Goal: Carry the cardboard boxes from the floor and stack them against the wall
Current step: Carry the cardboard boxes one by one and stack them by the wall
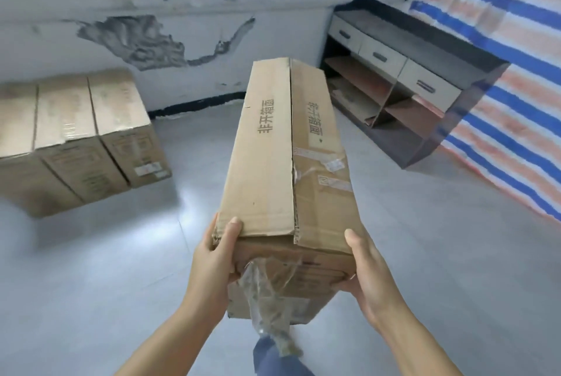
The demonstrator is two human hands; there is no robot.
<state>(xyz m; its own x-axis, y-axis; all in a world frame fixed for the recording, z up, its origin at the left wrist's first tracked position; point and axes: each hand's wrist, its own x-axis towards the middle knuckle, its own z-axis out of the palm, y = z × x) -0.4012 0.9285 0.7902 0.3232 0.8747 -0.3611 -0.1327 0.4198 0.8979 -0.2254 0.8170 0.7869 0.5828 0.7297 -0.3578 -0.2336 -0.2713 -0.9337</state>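
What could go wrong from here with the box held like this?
1. Both hands, left and right, grip only the near end of the long box; the far end could dip or twist loose.
2. The top flap seam is split and the tape torn, so the top may open.
3. Loose tape hangs down near the leg and might snag or distract mid-step.

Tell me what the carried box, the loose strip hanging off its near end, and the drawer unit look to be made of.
Carried box: brown corrugated cardboard, matte; fluted edge shows along the split top flap. Loose strip: clear, glossy, crinkled, probably plastic packing tape. Drawer unit: seemingly laminated board, dark matte frame, pale grey drawer fronts, brown shelves.
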